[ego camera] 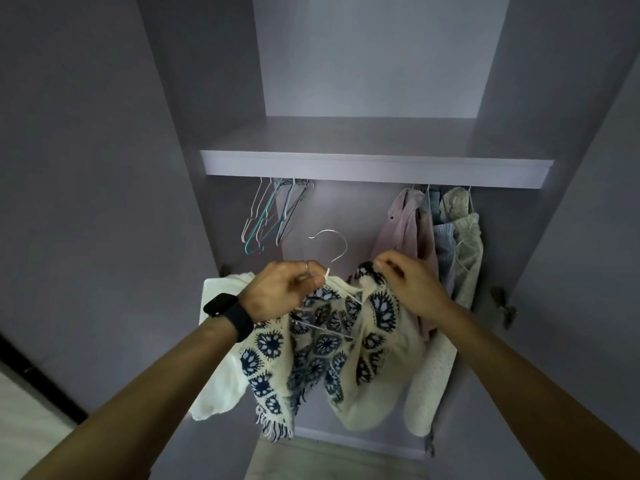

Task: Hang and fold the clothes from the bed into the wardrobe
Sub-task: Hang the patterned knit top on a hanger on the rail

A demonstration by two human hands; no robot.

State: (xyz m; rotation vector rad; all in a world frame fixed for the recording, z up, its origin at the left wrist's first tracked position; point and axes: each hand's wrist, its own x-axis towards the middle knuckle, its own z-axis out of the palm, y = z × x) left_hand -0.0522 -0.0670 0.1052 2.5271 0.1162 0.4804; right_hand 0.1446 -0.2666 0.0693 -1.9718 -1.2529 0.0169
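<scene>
Below the pale lilac wardrobe shelf (374,168), a bunch of empty wire hangers (273,216) hangs at the left end of the rail. Lower down, the left hand (277,292) (black smartwatch (227,315) on its wrist) has its grip closed round the neck of a white wire hanger (327,271). A cream knitted garment with navy flower motifs (332,341) drapes over that hanger, below the shelf's middle. The right hand (412,289) pinches the garment's top edge in a narrow grip. Hung shirts (433,237) crowd the rail under the shelf's right end.
</scene>
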